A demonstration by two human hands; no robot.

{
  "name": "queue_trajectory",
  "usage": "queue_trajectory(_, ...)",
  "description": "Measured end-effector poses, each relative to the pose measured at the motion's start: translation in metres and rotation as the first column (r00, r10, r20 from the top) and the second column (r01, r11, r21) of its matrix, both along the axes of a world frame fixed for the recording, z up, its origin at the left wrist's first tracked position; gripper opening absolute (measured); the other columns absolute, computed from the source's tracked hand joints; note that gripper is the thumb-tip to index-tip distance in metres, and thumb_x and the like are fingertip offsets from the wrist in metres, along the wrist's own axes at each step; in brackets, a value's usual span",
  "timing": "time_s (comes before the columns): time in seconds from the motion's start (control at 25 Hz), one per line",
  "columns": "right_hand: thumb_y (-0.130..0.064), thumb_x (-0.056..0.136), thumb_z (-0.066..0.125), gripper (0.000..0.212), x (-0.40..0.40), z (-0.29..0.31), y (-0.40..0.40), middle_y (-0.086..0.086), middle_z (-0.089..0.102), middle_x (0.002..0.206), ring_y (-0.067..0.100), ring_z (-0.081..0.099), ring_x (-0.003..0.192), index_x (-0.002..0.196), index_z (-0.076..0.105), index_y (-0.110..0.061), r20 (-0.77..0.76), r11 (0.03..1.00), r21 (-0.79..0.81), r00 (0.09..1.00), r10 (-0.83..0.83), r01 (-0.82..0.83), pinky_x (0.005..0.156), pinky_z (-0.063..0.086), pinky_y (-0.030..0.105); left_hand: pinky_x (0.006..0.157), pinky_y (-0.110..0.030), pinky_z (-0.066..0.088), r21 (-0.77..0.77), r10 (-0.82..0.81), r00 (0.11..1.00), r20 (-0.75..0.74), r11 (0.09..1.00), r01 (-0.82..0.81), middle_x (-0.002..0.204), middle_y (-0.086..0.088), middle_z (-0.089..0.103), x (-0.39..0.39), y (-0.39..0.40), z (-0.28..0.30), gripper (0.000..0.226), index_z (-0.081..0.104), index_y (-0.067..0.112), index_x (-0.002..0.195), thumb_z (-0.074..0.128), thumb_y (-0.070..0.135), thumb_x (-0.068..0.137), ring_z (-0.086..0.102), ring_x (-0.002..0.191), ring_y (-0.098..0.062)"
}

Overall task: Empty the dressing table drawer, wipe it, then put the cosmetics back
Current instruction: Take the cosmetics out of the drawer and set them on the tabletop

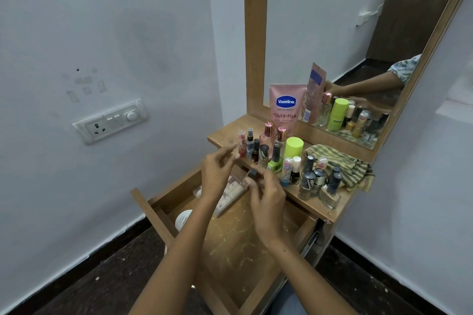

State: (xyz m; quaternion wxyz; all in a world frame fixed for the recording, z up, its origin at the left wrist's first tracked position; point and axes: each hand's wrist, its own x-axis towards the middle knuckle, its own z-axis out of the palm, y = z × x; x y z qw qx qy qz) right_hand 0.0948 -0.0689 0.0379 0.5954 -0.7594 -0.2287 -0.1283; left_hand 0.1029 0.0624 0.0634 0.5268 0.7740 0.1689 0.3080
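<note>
Two hands (243, 181) (over open drawer (243, 245))

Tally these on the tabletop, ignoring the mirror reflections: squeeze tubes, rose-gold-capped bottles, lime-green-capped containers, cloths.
Squeeze tubes: 1, the pink Vaseline tube
Rose-gold-capped bottles: 2
Lime-green-capped containers: 1
Cloths: 1, the striped cloth
Total: 5
</note>
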Motion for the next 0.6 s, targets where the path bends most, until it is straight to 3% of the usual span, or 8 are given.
queue_trajectory(0.12,-0.005,0.092,0.058,0.020,0.014,0.022,0.015,0.003,0.064,0.102,0.014,0.064,0.093,0.112,0.059,-0.006,0.045,0.999,0.019,0.999,-0.031,0.030,0.078,0.055,0.024,0.084,-0.036,0.058,0.029,-0.069,0.997,0.040,0.997,0.067,0.097,-0.001,0.074,-0.028,-0.003,0.002,0.021,0.073,0.010,0.104,0.068,0.008,0.084,0.069,0.092,-0.012)
queue_trajectory(0.24,-0.005,0.090,0.061,0.021,0.023,0.035,0.024,0.006,0.067,0.102,0.017,0.065,0.094,0.111,0.062,-0.005,0.049,1.000,-0.003,0.998,-0.031,0.031,0.079,0.056,0.031,0.086,-0.033,0.056,0.059,-0.116,0.990,0.078,0.992,0.111,0.104,-0.002,0.073,-0.042,-0.004,0.007,0.028,0.071,0.009,0.111,0.069,0.005,0.083,0.068,0.098,-0.014)
queue_trajectory(0.36,-0.005,0.087,0.065,0.023,0.026,0.041,0.029,0.005,0.071,0.098,0.014,0.068,0.088,0.110,0.066,-0.008,0.042,1.000,0.005,0.999,0.014,-0.014,0.077,0.058,0.033,0.085,-0.031,0.056,0.077,-0.064,0.994,0.086,0.995,0.057,0.102,-0.004,0.073,-0.036,-0.005,0.012,0.033,0.070,0.011,0.112,0.073,0.005,0.079,0.069,0.095,-0.014)
queue_trajectory(0.6,-0.009,0.090,0.062,0.020,0.030,0.040,0.033,0.006,0.072,0.096,0.014,0.069,0.088,0.110,0.067,-0.008,0.003,0.999,-0.038,1.000,0.018,-0.017,0.078,0.058,0.035,0.077,-0.023,0.058,0.001,0.011,0.993,0.117,1.000,-0.011,0.081,0.012,0.073,-0.016,0.006,0.013,0.035,0.068,0.036,0.087,0.077,0.005,0.074,0.071,0.081,-0.007)
